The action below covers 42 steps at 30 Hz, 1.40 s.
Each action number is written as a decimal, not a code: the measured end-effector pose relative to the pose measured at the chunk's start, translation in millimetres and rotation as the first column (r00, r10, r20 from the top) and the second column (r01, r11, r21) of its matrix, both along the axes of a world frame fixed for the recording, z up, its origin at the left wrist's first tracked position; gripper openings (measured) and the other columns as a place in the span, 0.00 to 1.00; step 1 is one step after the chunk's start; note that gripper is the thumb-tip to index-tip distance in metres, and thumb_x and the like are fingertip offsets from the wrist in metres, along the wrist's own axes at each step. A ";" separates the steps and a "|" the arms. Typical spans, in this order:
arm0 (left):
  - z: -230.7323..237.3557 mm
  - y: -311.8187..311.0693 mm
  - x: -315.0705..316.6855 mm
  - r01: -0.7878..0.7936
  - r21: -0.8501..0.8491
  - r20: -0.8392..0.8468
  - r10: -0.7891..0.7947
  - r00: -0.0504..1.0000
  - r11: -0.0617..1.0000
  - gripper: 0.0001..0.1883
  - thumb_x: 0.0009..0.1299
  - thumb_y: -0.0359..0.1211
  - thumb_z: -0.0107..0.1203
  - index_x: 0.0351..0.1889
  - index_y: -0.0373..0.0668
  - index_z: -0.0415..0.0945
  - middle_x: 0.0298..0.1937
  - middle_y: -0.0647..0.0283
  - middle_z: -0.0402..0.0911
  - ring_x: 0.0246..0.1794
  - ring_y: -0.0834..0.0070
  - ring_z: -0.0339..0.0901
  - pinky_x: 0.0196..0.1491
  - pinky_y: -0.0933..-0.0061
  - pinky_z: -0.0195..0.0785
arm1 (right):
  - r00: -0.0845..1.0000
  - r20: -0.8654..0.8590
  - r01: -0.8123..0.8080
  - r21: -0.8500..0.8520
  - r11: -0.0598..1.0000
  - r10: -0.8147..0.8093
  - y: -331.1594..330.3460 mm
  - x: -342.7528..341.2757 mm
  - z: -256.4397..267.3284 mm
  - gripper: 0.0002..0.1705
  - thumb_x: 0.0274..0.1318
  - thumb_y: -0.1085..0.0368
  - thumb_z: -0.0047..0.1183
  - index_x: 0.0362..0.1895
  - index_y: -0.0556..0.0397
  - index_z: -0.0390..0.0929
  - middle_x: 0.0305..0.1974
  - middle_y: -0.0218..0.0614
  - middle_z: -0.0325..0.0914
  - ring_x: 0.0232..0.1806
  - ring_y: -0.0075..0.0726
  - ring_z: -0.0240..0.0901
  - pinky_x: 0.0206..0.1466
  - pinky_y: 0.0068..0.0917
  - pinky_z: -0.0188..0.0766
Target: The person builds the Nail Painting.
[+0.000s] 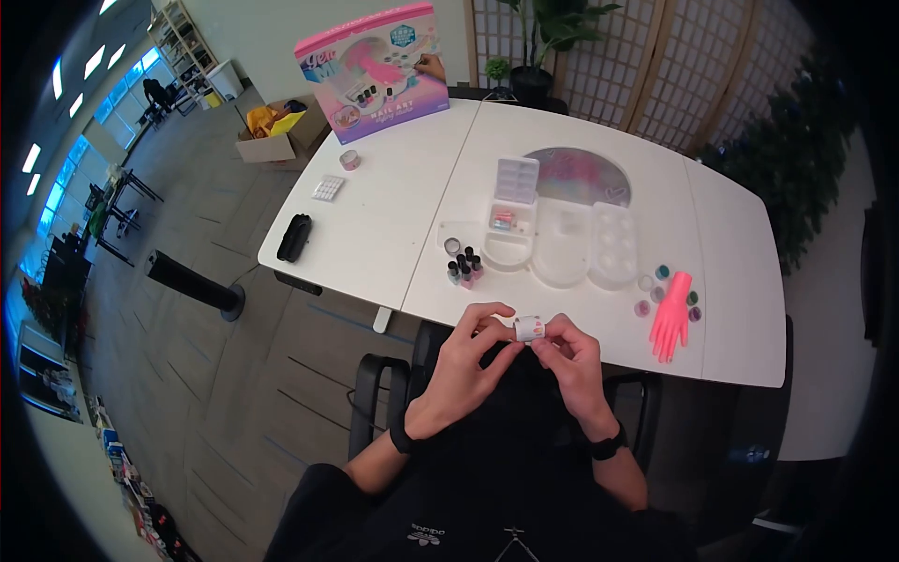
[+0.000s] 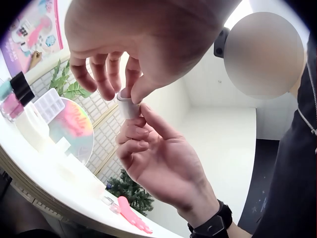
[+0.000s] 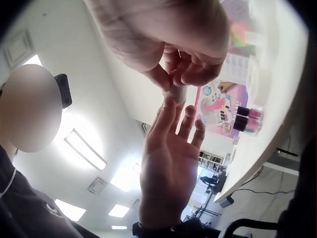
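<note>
A small white roll [image 1: 530, 328] with pink-red marks is held between both hands, just in front of the table's near edge. My left hand [image 1: 471, 361] pinches its left end with thumb and index finger, the other fingers loosely bent. At the opposite end, the thumb and fingers of my right hand [image 1: 574, 363] grip it. In the left wrist view the roll [image 2: 129, 108] shows as a plain white cylinder, thumb and finger at its top opening. The right wrist view shows the roll [image 3: 175, 93] partly hidden by the right fingers.
Several nail polish bottles [image 1: 465, 269] stand beyond the left hand, near a grey ring-shaped roll [image 1: 452, 245]. White trays [image 1: 560, 251] lie mid-table. A pink model hand [image 1: 670, 318] lies among small pots at right. A nail art box [image 1: 375, 75] and black case [image 1: 294, 238] are at left.
</note>
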<state>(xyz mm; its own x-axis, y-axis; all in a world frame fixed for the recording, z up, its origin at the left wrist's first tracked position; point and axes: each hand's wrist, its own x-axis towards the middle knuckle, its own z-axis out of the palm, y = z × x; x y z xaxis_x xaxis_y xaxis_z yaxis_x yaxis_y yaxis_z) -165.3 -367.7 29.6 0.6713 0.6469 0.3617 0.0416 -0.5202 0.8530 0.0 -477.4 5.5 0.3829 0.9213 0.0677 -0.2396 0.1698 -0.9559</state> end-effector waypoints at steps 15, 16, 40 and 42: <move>-6.9 -12.1 -5.7 0.144 -0.516 0.240 -0.019 0.971 0.844 0.06 0.77 0.21 0.66 0.49 0.34 0.88 0.65 0.61 0.76 0.65 0.75 0.77 0.67 0.70 0.72 | 0.862 0.473 0.157 0.096 0.983 -0.184 -4.0 -14.5 4.2 0.09 0.69 0.71 0.69 0.37 0.58 0.82 0.34 0.30 0.72 0.32 0.24 0.67 0.39 0.25 0.67; -7.5 -12.8 -5.5 0.134 -0.487 0.236 -0.017 0.972 0.863 0.05 0.77 0.21 0.66 0.48 0.34 0.88 0.65 0.61 0.76 0.64 0.75 0.77 0.67 0.70 0.72 | 0.861 0.474 0.153 0.101 0.983 -0.183 -4.9 -14.6 5.1 0.08 0.69 0.70 0.69 0.38 0.58 0.82 0.35 0.30 0.73 0.33 0.23 0.68 0.39 0.25 0.67; -4.7 -9.7 -13.2 0.200 -0.581 0.247 -0.063 0.967 0.789 0.08 0.79 0.22 0.64 0.52 0.34 0.89 0.69 0.61 0.75 0.64 0.76 0.78 0.65 0.71 0.73 | 0.820 0.522 0.212 0.102 0.972 -0.234 -7.9 -22.5 13.9 0.11 0.67 0.69 0.73 0.35 0.59 0.82 0.32 0.30 0.73 0.31 0.22 0.70 0.36 0.24 0.69; -8.6 -12.5 -11.2 0.200 -0.567 0.277 -0.044 0.960 0.799 0.07 0.78 0.23 0.66 0.51 0.35 0.89 0.66 0.60 0.77 0.65 0.75 0.78 0.66 0.71 0.73 | 0.809 0.534 0.209 0.129 0.969 -0.245 -9.0 -21.8 12.1 0.12 0.67 0.68 0.72 0.35 0.59 0.82 0.32 0.30 0.74 0.31 0.22 0.70 0.36 0.24 0.69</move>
